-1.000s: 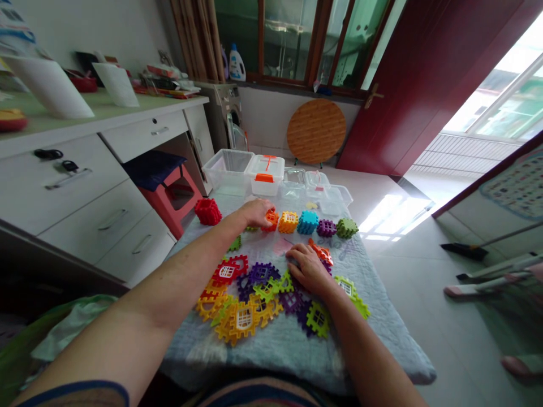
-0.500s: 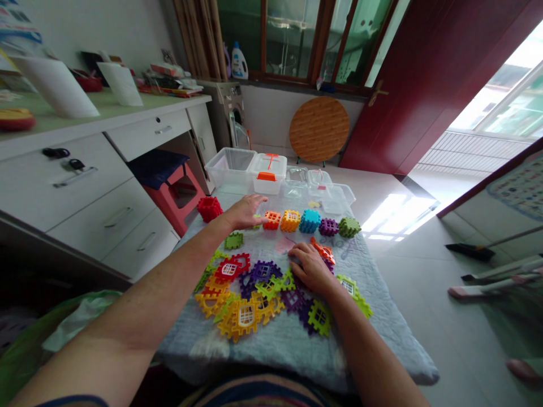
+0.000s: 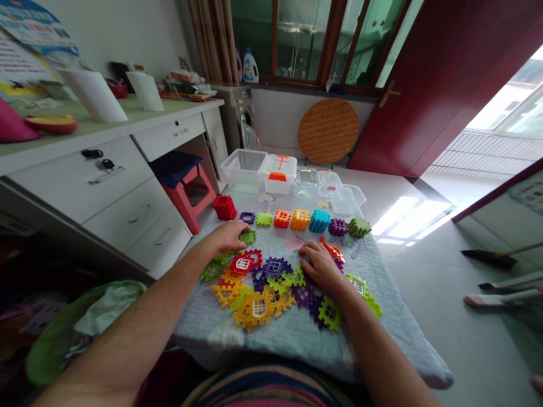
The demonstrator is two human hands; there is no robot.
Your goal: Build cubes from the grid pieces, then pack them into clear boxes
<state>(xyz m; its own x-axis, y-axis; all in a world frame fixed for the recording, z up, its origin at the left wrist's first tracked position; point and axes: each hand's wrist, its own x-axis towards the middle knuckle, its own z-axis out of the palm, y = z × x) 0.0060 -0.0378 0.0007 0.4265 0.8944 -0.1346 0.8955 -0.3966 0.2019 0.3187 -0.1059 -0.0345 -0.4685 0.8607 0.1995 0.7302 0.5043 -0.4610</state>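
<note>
My left hand (image 3: 231,236) is at the left of the cloth-covered table, its fingers closing around the left side of a green plastic building piece (image 3: 248,237). My right hand (image 3: 320,264) lies palm down with fingers slightly apart, beside an orange piece (image 3: 333,249) and above the loose pieces. Between my forearms spreads a pile of yellow pieces (image 3: 259,307), purple pieces (image 3: 275,267), a red piece (image 3: 250,261) and lime pieces. Behind runs a row of sorted stacks: red (image 3: 224,208), a single dark purple piece (image 3: 247,217), light green (image 3: 263,219), orange, yellow, blue (image 3: 319,220), purple and olive green (image 3: 360,227).
Clear plastic boxes (image 3: 244,169), one lidded box with an orange latch (image 3: 278,176), stand at the table's far edge. A red stool (image 3: 193,198) and a white desk (image 3: 139,164) are on the left. A round wooden board (image 3: 328,130) leans on the far wall.
My left hand has drawn back from the row of stacks to the green piece nearer me. A dark purple piece now shows in the row. The right hand stays put, and the view has shifted slightly.
</note>
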